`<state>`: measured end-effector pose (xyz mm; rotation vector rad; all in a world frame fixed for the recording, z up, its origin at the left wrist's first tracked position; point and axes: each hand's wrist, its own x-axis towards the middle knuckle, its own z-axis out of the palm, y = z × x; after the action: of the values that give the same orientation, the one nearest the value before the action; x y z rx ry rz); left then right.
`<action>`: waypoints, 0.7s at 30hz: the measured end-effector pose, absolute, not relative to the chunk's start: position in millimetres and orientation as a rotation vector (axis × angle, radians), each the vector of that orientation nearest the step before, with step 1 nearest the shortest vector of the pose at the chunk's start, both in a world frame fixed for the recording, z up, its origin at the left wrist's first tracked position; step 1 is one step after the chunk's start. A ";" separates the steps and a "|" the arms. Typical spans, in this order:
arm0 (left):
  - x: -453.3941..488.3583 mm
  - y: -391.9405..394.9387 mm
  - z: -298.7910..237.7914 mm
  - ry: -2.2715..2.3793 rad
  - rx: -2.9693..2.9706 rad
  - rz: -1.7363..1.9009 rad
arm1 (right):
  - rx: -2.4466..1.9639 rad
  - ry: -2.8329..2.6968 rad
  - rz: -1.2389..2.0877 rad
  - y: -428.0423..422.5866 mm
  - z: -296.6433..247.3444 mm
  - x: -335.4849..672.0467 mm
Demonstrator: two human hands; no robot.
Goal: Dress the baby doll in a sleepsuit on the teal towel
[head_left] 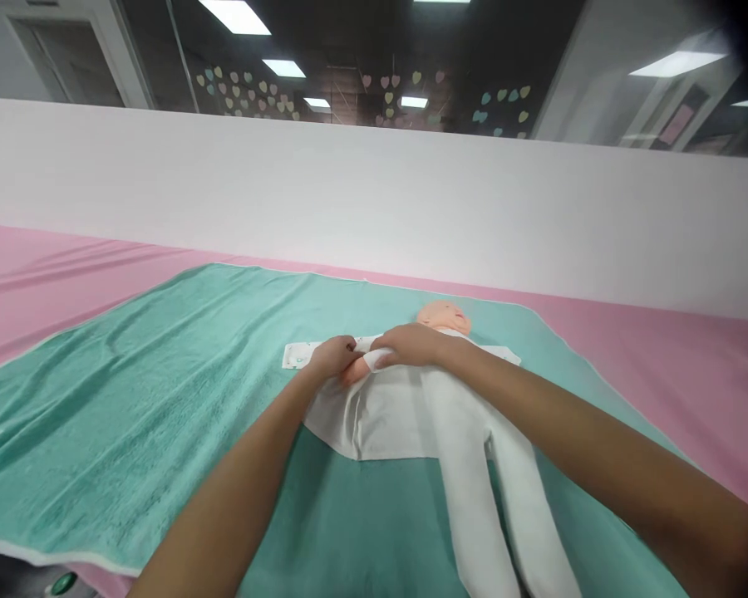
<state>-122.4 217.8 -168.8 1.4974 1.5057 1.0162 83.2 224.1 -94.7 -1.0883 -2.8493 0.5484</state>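
Sleeving, prob.: right hand [411, 345] fingers pinch white cloth romper [467, 448] cuff, left hand [333, 355] fingers curl round peach plastic baby doll [442, 317] arm, 9 o'clock of torso. Next needs gentle pull.

both hands, left hand [332, 355] and right hand [411, 345], grip the white garment's sleeve [374, 360] on a baby doll [444, 318] lying on a green towel [150, 390].
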 end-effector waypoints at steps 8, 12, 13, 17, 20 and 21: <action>-118.6 182.9 -143.2 1.196 1.216 1.270 | -1.284 -2.720 0.271 229.9 -102.3 98.4; -77.0 176.1 -135.6 1.085 1.159 1.291 | -1.289 -2.617 0.369 227.9 -108.4 74.1; -67.9 175.6 -134.2 1.081 1.147 1.311 | -1.295 -2.603 0.391 226.3 -107.6 72.7; -54.1 174.4 -132.4 1.105 1.112 1.380 | -1.313 -2.396 0.297 208.2 -98.9 117.4; -59.1 173.3 -135.9 1.086 1.087 1.369 | -1.626 -1.963 0.180 177.5 -103.2 186.1; -60.5 172.8 -137.7 1.080 1.085 1.364 | -1.748 -1.853 0.228 165.4 -108.4 206.9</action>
<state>-60.5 172.8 -137.7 1.0848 1.0802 1.3636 206.9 165.4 -108.4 -1.7477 -1.8529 0.2279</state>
